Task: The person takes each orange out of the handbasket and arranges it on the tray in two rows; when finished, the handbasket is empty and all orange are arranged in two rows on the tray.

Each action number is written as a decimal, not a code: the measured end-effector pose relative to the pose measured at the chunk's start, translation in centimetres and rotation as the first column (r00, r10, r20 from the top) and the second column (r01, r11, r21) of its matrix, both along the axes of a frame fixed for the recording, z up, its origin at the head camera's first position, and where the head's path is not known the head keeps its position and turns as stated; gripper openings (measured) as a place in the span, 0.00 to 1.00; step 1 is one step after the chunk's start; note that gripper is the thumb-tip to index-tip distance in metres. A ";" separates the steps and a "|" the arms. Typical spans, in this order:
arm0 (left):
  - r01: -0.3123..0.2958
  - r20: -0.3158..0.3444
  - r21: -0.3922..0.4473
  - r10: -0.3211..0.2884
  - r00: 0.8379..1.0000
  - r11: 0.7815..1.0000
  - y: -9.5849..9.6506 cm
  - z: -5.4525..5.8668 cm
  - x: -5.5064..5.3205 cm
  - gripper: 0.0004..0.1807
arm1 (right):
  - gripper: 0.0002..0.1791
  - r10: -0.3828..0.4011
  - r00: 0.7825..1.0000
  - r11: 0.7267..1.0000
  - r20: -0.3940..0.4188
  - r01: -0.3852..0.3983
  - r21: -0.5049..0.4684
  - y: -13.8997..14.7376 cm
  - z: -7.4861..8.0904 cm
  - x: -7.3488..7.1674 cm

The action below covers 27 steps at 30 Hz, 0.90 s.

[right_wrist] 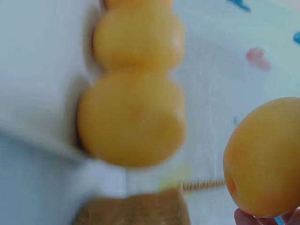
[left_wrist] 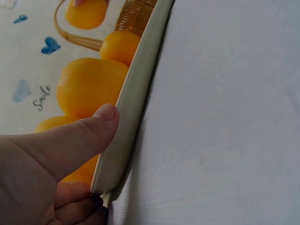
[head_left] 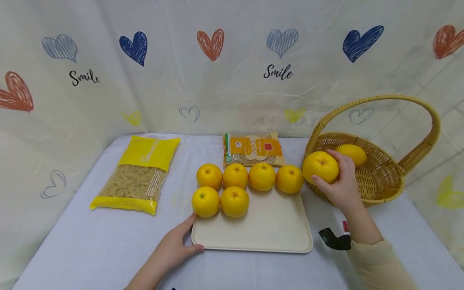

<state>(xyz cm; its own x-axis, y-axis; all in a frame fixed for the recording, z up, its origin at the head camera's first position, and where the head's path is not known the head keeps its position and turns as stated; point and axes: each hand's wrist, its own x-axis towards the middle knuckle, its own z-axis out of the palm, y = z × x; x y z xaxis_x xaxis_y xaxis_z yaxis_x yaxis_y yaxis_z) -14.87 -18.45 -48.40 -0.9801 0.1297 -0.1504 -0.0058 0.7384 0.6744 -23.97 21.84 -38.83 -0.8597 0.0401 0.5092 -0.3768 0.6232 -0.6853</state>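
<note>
My right hand (head_left: 345, 186) grips an orange (head_left: 320, 167) between thumb and fingers, over the left rim of a wicker basket (head_left: 367, 182). In the right wrist view that orange (right_wrist: 266, 157) fills the lower right, fingertips beneath it. Another orange (head_left: 353, 155) sits inside the basket. At the front left corner of a cream tray (head_left: 272, 227), my left hand (head_left: 173, 245) holds the edge; in the left wrist view the thumb (left_wrist: 89, 133) lies against the rim, the other fingers bent at the corner. Several oranges (head_left: 235, 201) stand on the tray in a back row and a shorter front row.
A yellow bag of pasta (head_left: 135, 175) lies left of the tray. Behind the oranges is an orange-labelled packet (head_left: 253, 149). The basket's tall handle (head_left: 384, 98) arches above it. A curtain printed with hearts hangs behind the white-covered table (head_left: 76, 249).
</note>
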 end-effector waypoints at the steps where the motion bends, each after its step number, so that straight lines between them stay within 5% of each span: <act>1: 0.000 -0.002 0.000 0.000 1.000 1.000 0.0 0.0 0.0 0.55 | 0.38 0.017 1.000 1.000 -0.003 -0.017 -0.001 -0.5 -0.1 0.1; 8: 0.001 -0.007 -0.006 -0.001 1.000 1.000 0.0 0.1 0.0 0.55 | 0.39 0.134 0.987 0.991 0.092 -0.133 -0.017 -3.8 -1.4 0.9; 20: -0.005 0.003 -0.003 0.005 1.000 1.000 0.0 0.0 0.0 0.55 | 0.43 0.262 0.928 0.965 0.266 -0.256 -0.056 -7.1 -3.5 2.2; 27: -0.012 0.006 -0.017 0.012 1.000 1.000 0.1 0.0 -0.1 0.55 | 0.39 0.288 0.906 0.947 0.311 -0.318 0.051 -7.8 -4.4 2.2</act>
